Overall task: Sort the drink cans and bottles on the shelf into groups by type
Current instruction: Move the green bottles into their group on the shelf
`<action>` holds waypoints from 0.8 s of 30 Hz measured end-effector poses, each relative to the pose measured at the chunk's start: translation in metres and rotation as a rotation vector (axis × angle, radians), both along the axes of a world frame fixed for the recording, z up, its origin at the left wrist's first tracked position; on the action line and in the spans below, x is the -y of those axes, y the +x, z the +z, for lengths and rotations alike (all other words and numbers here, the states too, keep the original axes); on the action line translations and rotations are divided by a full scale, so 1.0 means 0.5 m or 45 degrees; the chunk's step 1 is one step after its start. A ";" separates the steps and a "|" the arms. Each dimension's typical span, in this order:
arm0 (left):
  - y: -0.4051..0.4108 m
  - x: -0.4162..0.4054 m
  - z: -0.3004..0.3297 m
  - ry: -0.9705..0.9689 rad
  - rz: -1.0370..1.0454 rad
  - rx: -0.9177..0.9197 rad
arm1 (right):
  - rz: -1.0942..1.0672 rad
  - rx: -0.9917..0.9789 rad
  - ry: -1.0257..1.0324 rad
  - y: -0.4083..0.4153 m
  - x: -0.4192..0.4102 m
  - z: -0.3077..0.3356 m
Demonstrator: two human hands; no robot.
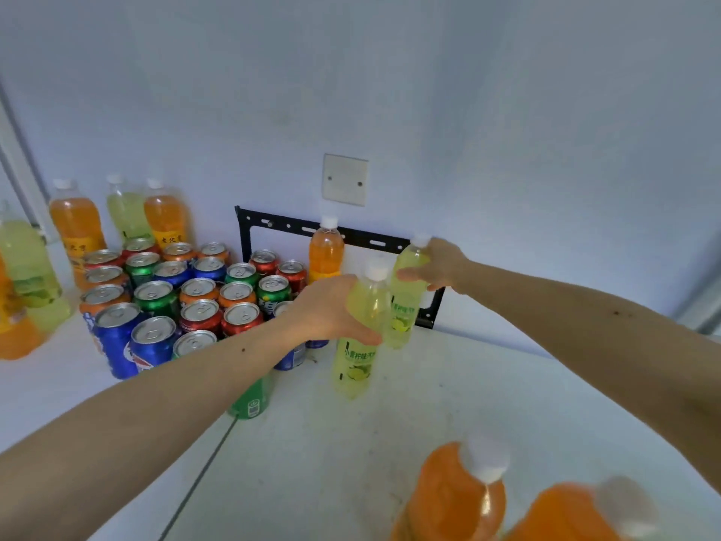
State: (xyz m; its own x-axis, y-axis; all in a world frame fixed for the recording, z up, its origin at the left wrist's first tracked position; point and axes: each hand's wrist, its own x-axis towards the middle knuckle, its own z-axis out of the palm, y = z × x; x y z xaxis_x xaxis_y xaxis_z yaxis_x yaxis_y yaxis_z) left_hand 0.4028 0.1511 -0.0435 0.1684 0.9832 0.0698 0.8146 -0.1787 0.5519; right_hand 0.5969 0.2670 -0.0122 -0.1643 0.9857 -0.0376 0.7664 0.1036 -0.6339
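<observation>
Beyond two orange soda bottles [460, 497], left hand [331, 310] and right hand [441, 267] each grip a lime soda bottle [355, 361]; best keep them upright and set them together.

Left hand [329, 306] gripping, right hand [439, 267] gripping, both arms outstretched

Blurred orange bottles [460, 497] cut off below.

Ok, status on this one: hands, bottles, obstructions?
Left hand grips near lime bottle. Right hand grips far lime bottle. Can cluster crowds left.
</observation>
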 end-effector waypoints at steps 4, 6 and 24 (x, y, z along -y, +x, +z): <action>0.056 -0.015 0.023 0.013 -0.120 0.044 | -0.155 -0.016 0.015 0.139 0.069 0.041; 0.100 -0.021 0.032 0.020 -0.203 0.049 | -0.233 -0.009 0.030 0.212 0.116 0.062; 0.620 0.000 0.041 -0.092 -0.665 0.077 | -0.528 0.064 -0.098 0.669 0.367 0.067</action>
